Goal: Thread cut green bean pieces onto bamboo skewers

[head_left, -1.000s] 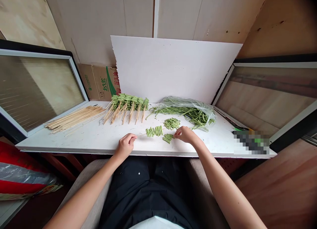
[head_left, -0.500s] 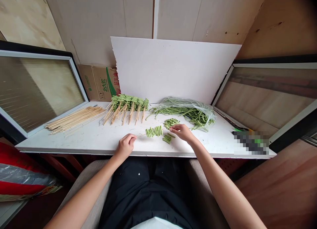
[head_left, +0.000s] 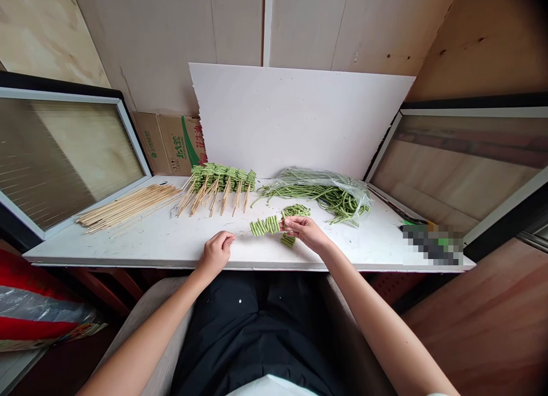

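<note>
My left hand (head_left: 217, 250) pinches the bare end of a thin skewer (head_left: 242, 235) above the front of the white table (head_left: 171, 250). Several short green bean pieces (head_left: 264, 226) are threaded crosswise along the skewer's right part. At its tip, my right hand (head_left: 305, 231) holds a bean piece (head_left: 283, 215) between thumb and fingers, standing roughly upright beside the row. Below the right hand lies a small group of cut bean pieces (head_left: 288, 241), partly covered by it. Just behind is a pile of cut beans (head_left: 297, 210).
Finished bean skewers (head_left: 222, 176) are stacked at the back left. Bare skewers (head_left: 128, 206) lie farther left. Long beans (head_left: 334, 199) spill from a clear plastic bag (head_left: 317, 178). A cardboard box (head_left: 169, 145) and a white board (head_left: 299, 119) stand behind; a blurred dark object (head_left: 432, 245) lies right.
My right hand has moved left from the cut pieces to the skewer's tip, bringing a bean piece with it. The left hand keeps its hold on the skewer, almost still.
</note>
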`<act>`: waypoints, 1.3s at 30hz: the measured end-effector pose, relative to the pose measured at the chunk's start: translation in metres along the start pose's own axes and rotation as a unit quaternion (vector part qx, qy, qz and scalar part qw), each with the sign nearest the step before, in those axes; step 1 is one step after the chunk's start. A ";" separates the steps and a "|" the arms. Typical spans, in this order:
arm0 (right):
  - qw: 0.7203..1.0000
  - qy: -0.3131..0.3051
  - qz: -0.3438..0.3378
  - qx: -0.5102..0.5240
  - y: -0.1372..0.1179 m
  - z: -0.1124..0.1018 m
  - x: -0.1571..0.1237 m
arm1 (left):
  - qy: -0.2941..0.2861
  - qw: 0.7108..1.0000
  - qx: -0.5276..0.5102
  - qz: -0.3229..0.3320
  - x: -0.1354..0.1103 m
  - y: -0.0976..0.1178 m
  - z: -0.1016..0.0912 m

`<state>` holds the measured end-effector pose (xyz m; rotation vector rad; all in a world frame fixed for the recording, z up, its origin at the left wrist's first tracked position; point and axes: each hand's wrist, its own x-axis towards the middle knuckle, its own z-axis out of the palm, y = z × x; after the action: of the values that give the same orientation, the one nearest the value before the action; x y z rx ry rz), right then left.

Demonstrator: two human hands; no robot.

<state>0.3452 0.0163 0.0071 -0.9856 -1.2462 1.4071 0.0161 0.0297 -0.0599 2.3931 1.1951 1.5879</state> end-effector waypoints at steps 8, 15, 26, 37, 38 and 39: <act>0.999 0.009 0.005 0.043 0.004 0.002 0.002 | -0.005 1.000 0.008 -0.005 -0.002 -0.004 -0.001; 0.997 -0.022 0.003 0.069 0.001 0.001 -0.002 | -0.010 0.999 0.033 -0.010 -0.005 -0.008 -0.002; 0.997 -0.015 0.009 0.077 0.006 0.000 0.001 | -0.017 0.998 0.054 -0.013 -0.007 -0.013 -0.001; 0.993 -0.025 0.010 0.113 0.010 0.002 0.001 | -0.013 0.999 0.035 -0.012 -0.004 -0.009 0.000; 0.993 -0.025 0.011 0.113 0.011 0.002 0.002 | -0.013 0.999 0.034 -0.012 -0.004 -0.009 0.000; 0.993 -0.026 0.012 0.112 0.012 0.001 0.003 | -0.013 0.999 0.033 -0.012 -0.004 -0.008 0.000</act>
<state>0.3418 0.0189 -0.0049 -0.8179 -1.0885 1.5620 0.0104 0.0328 -0.0665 2.4211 1.2878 1.5282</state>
